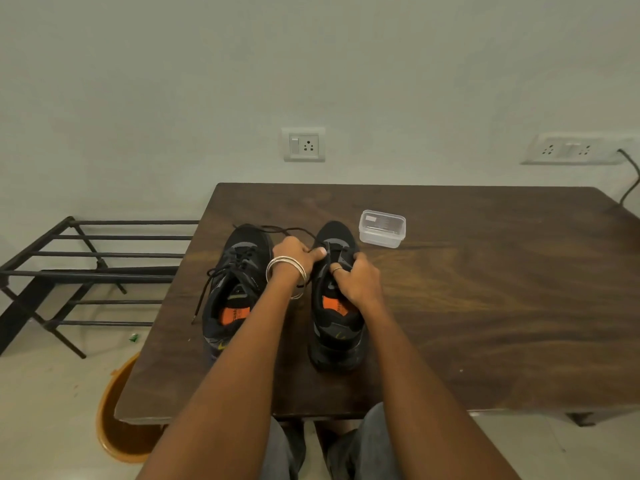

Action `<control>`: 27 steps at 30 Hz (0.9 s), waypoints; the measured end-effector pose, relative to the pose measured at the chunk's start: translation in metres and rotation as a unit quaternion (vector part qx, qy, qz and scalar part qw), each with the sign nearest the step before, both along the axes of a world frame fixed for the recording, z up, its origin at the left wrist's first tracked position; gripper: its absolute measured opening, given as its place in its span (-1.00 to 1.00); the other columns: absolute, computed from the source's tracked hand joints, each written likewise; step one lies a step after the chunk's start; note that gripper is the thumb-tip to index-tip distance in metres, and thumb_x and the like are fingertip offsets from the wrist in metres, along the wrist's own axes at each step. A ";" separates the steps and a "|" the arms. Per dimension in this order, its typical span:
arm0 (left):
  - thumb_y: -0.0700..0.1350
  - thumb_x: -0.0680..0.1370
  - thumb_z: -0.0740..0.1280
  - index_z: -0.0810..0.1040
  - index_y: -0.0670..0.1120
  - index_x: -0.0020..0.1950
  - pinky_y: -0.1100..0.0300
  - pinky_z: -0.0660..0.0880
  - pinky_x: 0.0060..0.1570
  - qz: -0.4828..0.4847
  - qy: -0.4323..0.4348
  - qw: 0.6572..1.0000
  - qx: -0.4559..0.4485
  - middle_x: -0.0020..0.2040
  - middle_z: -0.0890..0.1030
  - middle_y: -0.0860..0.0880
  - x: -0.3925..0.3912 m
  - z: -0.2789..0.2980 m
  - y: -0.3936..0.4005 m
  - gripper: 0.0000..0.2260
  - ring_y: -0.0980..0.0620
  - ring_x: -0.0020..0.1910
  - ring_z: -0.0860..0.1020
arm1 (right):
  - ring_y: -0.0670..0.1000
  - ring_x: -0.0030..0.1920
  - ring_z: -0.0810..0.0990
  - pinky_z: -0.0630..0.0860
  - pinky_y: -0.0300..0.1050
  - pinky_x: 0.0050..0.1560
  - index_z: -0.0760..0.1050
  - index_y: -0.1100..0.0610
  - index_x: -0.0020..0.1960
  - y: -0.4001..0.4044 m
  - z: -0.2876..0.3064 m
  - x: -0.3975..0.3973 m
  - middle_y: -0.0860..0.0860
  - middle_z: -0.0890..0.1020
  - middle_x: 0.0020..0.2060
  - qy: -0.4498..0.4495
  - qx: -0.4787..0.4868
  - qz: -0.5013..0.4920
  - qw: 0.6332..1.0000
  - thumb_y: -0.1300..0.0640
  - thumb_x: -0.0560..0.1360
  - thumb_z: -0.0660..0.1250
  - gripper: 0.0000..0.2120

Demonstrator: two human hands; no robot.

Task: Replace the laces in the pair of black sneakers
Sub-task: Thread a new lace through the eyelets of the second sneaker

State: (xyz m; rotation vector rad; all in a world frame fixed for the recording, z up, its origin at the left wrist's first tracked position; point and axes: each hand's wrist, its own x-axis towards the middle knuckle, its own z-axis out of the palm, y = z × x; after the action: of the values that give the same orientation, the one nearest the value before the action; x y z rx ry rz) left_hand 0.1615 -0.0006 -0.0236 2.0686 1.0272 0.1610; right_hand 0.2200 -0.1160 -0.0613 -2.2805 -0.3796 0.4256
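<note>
Now hands (325, 268) on sneaker (337, 306) (rt).

left sneaker (239, 285): orange patch inside, dark print on it, too blurry to read | right sneaker (337, 296): orange patch inside, print too blurry to read | clear box (382, 229) at 1 o'clock on the bench: white label with tiny lines, too small to read | no words or numbers can be read anywhere

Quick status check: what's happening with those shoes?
Both hands on right sneaker: left hand pinches lace, right hand grips tongue area. Left sneaker laced, loose. Nothing blocking.
</note>
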 end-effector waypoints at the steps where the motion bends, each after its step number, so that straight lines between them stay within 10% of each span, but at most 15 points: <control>1: 0.03 0.52 0.40 0.47 -0.15 -0.42 0.08 0.50 -0.18 -0.009 0.013 1.000 0.003 -0.43 0.48 -0.05 0.001 -0.001 0.000 -0.62 0.00 -0.39 0.46 | 0.18 0.24 0.50 0.47 0.18 0.25 0.36 0.14 0.37 0.000 0.001 0.000 0.15 0.53 0.24 0.001 -0.001 0.000 1.000 -0.07 0.51 0.33 -0.49; 5: -0.05 0.51 0.43 0.63 -0.19 -0.16 0.12 0.49 -0.10 -0.017 0.013 1.000 0.011 -0.26 0.57 -0.07 0.001 -0.004 0.003 -0.80 -0.02 -0.21 0.53 | 0.17 0.22 0.52 0.50 0.19 0.22 0.35 0.12 0.37 0.001 0.004 -0.002 0.14 0.53 0.22 0.009 0.001 -0.004 1.000 -0.09 0.49 0.33 -0.48; 10: -0.11 0.50 0.31 0.58 -0.14 -0.38 0.09 0.47 -0.10 0.056 -0.049 0.996 -0.049 -0.41 0.55 -0.04 0.000 0.008 0.003 -0.74 -0.05 -0.30 0.53 | 0.17 0.23 0.52 0.50 0.20 0.22 0.36 0.12 0.36 0.002 0.006 -0.004 0.13 0.54 0.22 0.020 -0.009 0.001 1.000 -0.08 0.52 0.32 -0.51; 17: 0.13 0.56 0.30 0.51 -0.26 0.10 0.03 0.42 -0.13 0.033 0.070 0.997 -0.009 0.08 0.56 -0.21 -0.009 0.014 0.006 -0.57 -0.20 0.04 0.55 | 0.15 0.20 0.55 0.51 0.10 0.24 0.43 0.16 0.30 -0.001 0.014 -0.001 0.13 0.58 0.19 0.048 0.012 -0.008 0.999 -0.05 0.54 0.33 -0.57; 22: 0.04 0.60 0.27 0.49 -0.23 0.08 0.06 0.44 -0.10 -0.050 0.139 0.988 0.046 -0.03 0.54 -0.15 -0.008 0.037 0.014 -0.68 -0.11 -0.10 0.51 | 0.14 0.13 0.57 0.53 0.02 0.11 0.49 0.25 0.19 -0.007 0.024 0.010 0.12 0.59 0.09 0.080 0.017 -0.030 0.996 -0.10 0.55 0.35 -0.57; 27: -0.13 0.57 0.34 0.63 -0.25 -0.01 -0.13 0.59 0.02 -0.139 0.098 0.977 -0.125 -0.01 0.61 -0.18 -0.019 0.048 0.020 -0.81 -0.15 0.00 0.57 | 0.17 0.09 0.56 0.49 0.04 0.06 0.53 0.23 0.06 -0.003 0.032 0.022 0.13 0.60 -0.01 -0.015 -0.007 -0.070 0.997 0.01 0.59 0.30 -0.73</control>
State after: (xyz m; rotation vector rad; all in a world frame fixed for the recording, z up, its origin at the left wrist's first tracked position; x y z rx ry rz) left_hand 0.1428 0.0194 0.0240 1.9956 0.8128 -0.3069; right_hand 0.2422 -0.1187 -0.0289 -2.3129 -0.2314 0.3244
